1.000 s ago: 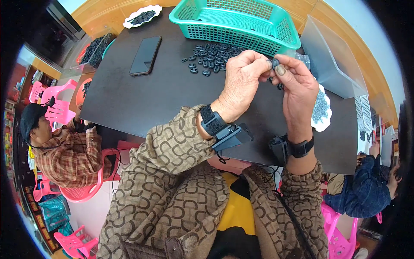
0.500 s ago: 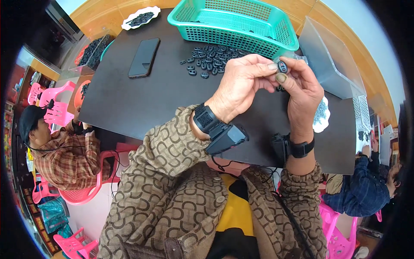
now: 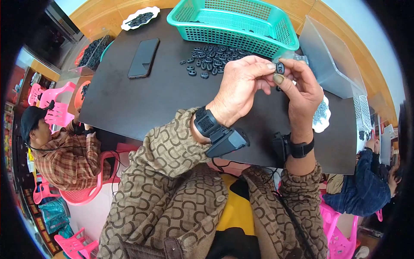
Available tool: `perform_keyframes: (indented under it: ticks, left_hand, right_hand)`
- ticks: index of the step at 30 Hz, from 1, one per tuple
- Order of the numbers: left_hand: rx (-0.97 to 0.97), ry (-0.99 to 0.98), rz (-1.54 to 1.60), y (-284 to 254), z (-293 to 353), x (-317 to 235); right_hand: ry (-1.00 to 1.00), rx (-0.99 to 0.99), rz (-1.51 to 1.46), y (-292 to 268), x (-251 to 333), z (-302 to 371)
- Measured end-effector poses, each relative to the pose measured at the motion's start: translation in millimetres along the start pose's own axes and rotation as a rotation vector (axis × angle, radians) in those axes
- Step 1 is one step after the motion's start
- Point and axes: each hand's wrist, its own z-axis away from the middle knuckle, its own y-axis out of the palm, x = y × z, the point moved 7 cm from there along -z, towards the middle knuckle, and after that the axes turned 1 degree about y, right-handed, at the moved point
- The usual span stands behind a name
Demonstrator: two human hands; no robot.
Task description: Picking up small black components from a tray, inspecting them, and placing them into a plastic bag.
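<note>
A small black oval two-hole cord lock (image 3: 280, 68) is held up above the right part of the table, its holed face toward me. My left hand (image 3: 242, 84) pinches its left side between thumb and finger. From the other side, the thumb and forefinger of my right hand (image 3: 302, 88) grip it too. Just beyond my left hand lies a loose pile of similar black cord locks (image 3: 211, 60) on the dark table (image 3: 172, 97). Partly behind my right hand is a white scalloped dish (image 3: 321, 126) with small bluish-grey pieces.
A green mesh basket (image 3: 233, 36) stands behind the pile, with a clear plastic bin (image 3: 332, 60) to its right. A phone (image 3: 144, 58) and a white dish (image 3: 125, 26) of black pieces lie at the left. People sit at both sides, a plaid sleeve (image 3: 86, 151) on the left.
Both hands have shifted very slightly with the cord lock, which has turned more upright. The person on the right has moved a little.
</note>
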Motion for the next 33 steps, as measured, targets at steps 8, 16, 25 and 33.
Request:
perform_keyframes:
  ticks: [8,16,25,33]
  left_hand:
    - [-0.076,0.096,-0.091,-2.1,3.7,-9.7]
    - [-0.055,0.103,-0.118,-0.3,3.4,-9.0]
    - [-0.046,0.027,-0.096,-4.1,3.9,-5.3]
    - [-0.080,0.045,-0.028,-3.3,1.1,-5.3]
  right_hand:
    - [-0.132,-0.053,0.258,3.6,19.8,-4.0]
    - [-0.186,-0.026,0.398,4.5,31.6,-4.4]
    - [-0.162,-0.022,0.406,1.0,23.7,-3.1]
    - [-0.179,-0.007,0.416,5.2,24.5,-2.3]
